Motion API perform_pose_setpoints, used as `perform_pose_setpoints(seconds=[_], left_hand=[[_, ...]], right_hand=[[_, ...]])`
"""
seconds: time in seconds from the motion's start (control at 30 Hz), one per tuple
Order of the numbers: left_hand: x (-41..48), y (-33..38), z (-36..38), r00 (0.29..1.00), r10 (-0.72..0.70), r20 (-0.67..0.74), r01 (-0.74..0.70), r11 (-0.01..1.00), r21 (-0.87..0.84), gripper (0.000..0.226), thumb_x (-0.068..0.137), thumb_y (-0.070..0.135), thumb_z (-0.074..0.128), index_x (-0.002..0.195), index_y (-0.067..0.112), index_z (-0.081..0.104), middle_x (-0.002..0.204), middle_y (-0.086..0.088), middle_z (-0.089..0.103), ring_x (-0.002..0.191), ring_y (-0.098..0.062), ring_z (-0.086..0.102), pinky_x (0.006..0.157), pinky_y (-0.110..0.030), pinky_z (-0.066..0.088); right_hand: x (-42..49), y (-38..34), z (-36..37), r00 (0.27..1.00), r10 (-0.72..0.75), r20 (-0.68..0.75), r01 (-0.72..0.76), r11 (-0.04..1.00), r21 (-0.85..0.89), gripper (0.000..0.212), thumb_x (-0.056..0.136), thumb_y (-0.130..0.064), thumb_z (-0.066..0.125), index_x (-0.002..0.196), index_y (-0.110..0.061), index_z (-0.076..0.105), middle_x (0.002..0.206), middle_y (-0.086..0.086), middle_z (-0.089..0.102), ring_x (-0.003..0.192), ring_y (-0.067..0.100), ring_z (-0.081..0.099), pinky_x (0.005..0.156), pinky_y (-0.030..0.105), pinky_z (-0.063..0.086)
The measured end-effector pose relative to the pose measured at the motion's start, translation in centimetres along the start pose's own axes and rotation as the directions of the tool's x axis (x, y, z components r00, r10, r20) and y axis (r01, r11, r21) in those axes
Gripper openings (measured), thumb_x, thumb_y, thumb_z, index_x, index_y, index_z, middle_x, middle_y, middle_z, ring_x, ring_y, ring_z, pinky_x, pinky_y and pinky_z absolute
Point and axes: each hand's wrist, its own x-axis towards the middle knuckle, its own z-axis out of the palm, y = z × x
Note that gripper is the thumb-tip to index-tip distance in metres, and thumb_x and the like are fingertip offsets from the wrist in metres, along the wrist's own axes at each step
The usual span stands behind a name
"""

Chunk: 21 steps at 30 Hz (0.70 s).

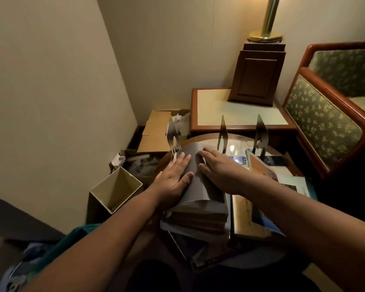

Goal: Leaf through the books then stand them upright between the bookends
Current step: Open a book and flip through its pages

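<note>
- The titles of the lower books in the stack [198, 220] are too dim to read, and your right forearm covers part of the loose books [253, 220] beside it.
- The pale open box [116, 188] on the floor to your left shows only a dark scrap at its bottom. The brown carton [156, 131] behind it holds crumpled white material [182, 121].
- The grey book [198, 190] lies on top of the stack on the round table [211, 137], its cover bowed upward, just short of the three metal bookends [223, 133].
- Your left hand [175, 175] rests flat on the cover, fingers straight.
- Your right hand [219, 171] lies spread over the cover's right side. Whether its thumb hooks a leaf is unclear.
</note>
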Motion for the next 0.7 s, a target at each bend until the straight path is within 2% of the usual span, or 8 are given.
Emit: perform_pose_setpoints(seconds=[0.1,0.2,0.27,0.37,0.47,0.5,0.6,0.7], left_hand=[[-0.7,0.4,0.4,1.0,0.007,-0.007,-0.007,0.998,0.055,0.08,0.081,0.079,0.012,0.152,0.043,0.001,0.162,0.013,-0.004,0.149,-0.013,-0.003,0.119,-0.054,0.009],[-2.1,1.4,0.4,0.999,0.029,-0.015,-0.027,0.991,0.128,0.085,0.079,0.081,0.011,0.153,0.039,0.003,0.163,0.008,-0.001,0.15,-0.016,0.0,0.118,-0.054,0.012],[-2.8,2.1,0.3,0.997,0.058,-0.047,-0.048,0.978,0.203,0.085,0.082,0.078,0.013,0.154,0.033,0.011,0.163,0.003,0.008,0.149,-0.017,0.008,0.118,-0.053,0.017],[-3.7,3.2,-0.1,0.98,0.164,-0.114,-0.121,0.942,0.313,0.068,0.095,0.06,0.026,0.15,0.019,0.031,0.157,-0.005,0.03,0.145,-0.02,0.027,0.116,-0.047,0.028],[-4.7,4.3,-0.6,0.936,0.308,-0.17,-0.245,0.918,0.313,0.05,0.1,0.038,0.043,0.141,0.01,0.047,0.146,-0.01,0.047,0.137,-0.02,0.041,0.113,-0.037,0.035],[-5.1,4.5,-0.5,0.922,0.345,-0.176,-0.28,0.908,0.313,0.051,0.099,0.041,0.045,0.14,0.009,0.048,0.145,-0.01,0.049,0.136,-0.02,0.042,0.112,-0.036,0.036],[-6.4,4.9,-0.6,0.902,0.406,-0.145,-0.348,0.884,0.312,0.074,0.088,0.062,0.05,0.142,0.011,0.045,0.147,-0.006,0.046,0.136,-0.017,0.041,0.109,-0.028,0.035],[-7.0,5.3,-1.0,0.843,0.515,-0.154,-0.437,0.823,0.362,0.08,0.08,0.062,0.064,0.138,0.008,0.05,0.141,-0.007,0.053,0.129,-0.016,0.048,0.104,-0.018,0.035]], right_hand=[[-1.6,-0.8,0.1,0.999,0.005,-0.035,-0.004,0.999,0.041,0.056,0.103,-0.042,0.039,0.155,-0.026,0.024,0.161,-0.003,0.019,0.137,0.024,0.035,0.102,0.032,0.038],[-3.6,-1.4,0.2,0.998,0.039,-0.058,-0.038,0.999,0.026,0.054,0.104,-0.044,0.037,0.154,-0.029,0.025,0.162,-0.004,0.017,0.139,0.025,0.034,0.103,0.034,0.037],[-4.9,-1.9,0.3,0.997,0.055,-0.053,-0.054,0.998,0.017,0.055,0.103,-0.046,0.037,0.154,-0.029,0.024,0.161,-0.001,0.02,0.137,0.026,0.037,0.104,0.037,0.04],[-6.6,-2.5,0.1,0.998,0.036,-0.056,-0.039,0.997,-0.064,0.056,0.103,-0.046,0.036,0.154,-0.026,0.025,0.159,0.002,0.025,0.138,0.026,0.036,0.106,0.037,0.035],[-8.1,-2.8,0.0,0.998,0.03,-0.055,-0.034,0.996,-0.078,0.056,0.104,-0.046,0.036,0.154,-0.024,0.024,0.16,0.004,0.024,0.141,0.027,0.032,0.11,0.037,0.031],[-8.4,-2.7,0.1,0.998,0.026,-0.056,-0.03,0.996,-0.079,0.057,0.104,-0.047,0.035,0.155,-0.024,0.023,0.161,0.004,0.022,0.143,0.027,0.03,0.11,0.037,0.03],[-9.1,-2.7,0.1,0.998,0.002,-0.06,-0.006,0.998,-0.067,0.055,0.104,-0.046,0.035,0.154,-0.024,0.023,0.161,0.003,0.021,0.142,0.027,0.03,0.106,0.033,0.032],[-9.0,-2.3,0.0,0.998,-0.007,-0.069,0.006,1.0,-0.01,0.055,0.105,-0.044,0.033,0.155,-0.025,0.021,0.164,0.0,0.014,0.147,0.026,0.022,0.109,0.032,0.028]])
